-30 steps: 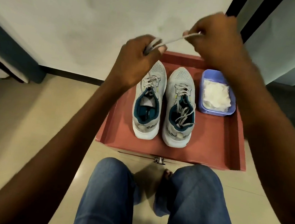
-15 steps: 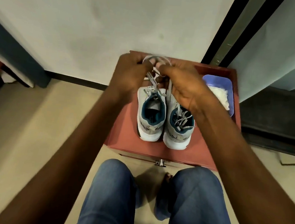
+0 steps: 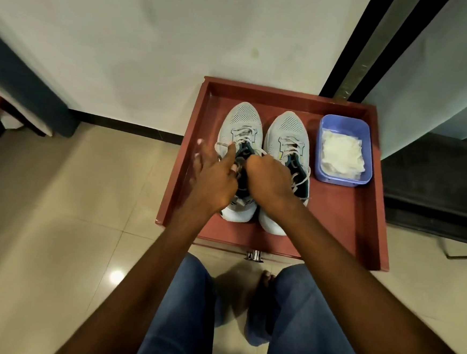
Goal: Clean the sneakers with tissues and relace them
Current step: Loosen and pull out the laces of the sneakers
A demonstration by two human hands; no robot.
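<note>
- Sneakers sit side by side in a red tray (image 3: 344, 213), toes pointing away from the person; the left sneaker (image 3: 242, 121) lies under both hands, the right sneaker (image 3: 287, 130) just beyond the right hand's outer side.
- Left hand (image 3: 215, 175) hovers over the left sneaker's opening — thumb and forefinger appear to pinch a lace (image 3: 225, 145) that loops out to that hand's far side, while the other fingers splay outward, blurred.
- Right hand (image 3: 266, 176) is curled close beside the left one, knuckles up, over the tongue area of the left sneaker; its fingertips are tucked under, and it seems to grip the lace's other end, though the contact itself is hidden.
- The two hands nearly touch above the shoe's dark teal lining.
- The right sneaker's laces hang loose, one strand trailing over its side past the right wrist.
- A blue tub (image 3: 366, 159) holding white tissues (image 3: 341, 153) stands in the tray well to the right of the right hand, apart from the shoes.
- The tray rests on a tiled floor (image 3: 56, 218) against a pale wall; the person's jeans-clad knees (image 3: 185, 312) show below the forearms.
</note>
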